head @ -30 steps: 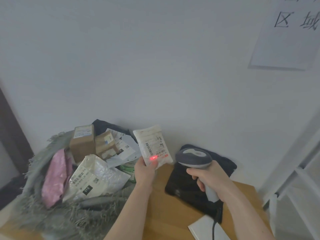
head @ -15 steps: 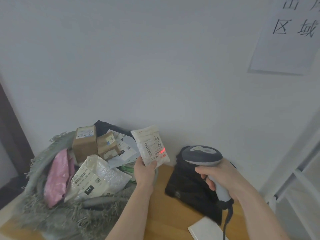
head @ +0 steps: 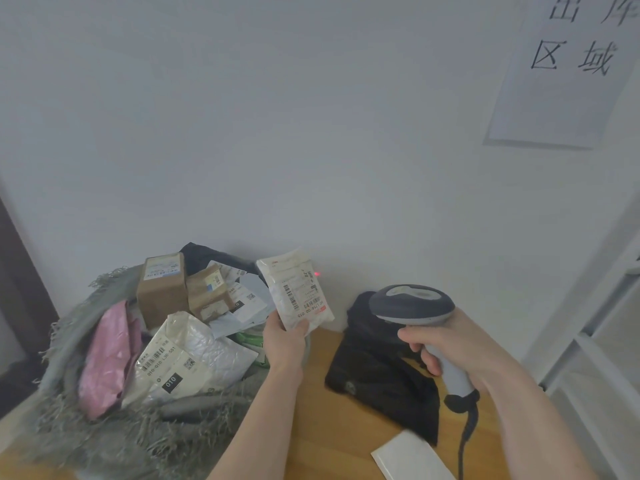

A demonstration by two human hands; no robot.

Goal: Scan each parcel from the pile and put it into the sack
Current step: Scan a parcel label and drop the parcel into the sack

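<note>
Head view: a small white plastic mailer [head: 295, 292] held up for scanning, the red scan dot just off its upper right edge.

Head view again: the left hand [head: 284, 337] pinches the crinkled soft mailer by its lower end, its long axis running up and tilted slightly left, label facing the camera. The right hand [head: 441, 341] is wrapped round the handle of the smooth grey corded barcode scanner [head: 412, 304], which sits to the mailer's right. The frayed grey woven sack [head: 90, 424], full of cardboard boxes and poly bags, lies left of and below the left hand, the nearer one, on the wooden worktop [head: 332, 441].
</note>
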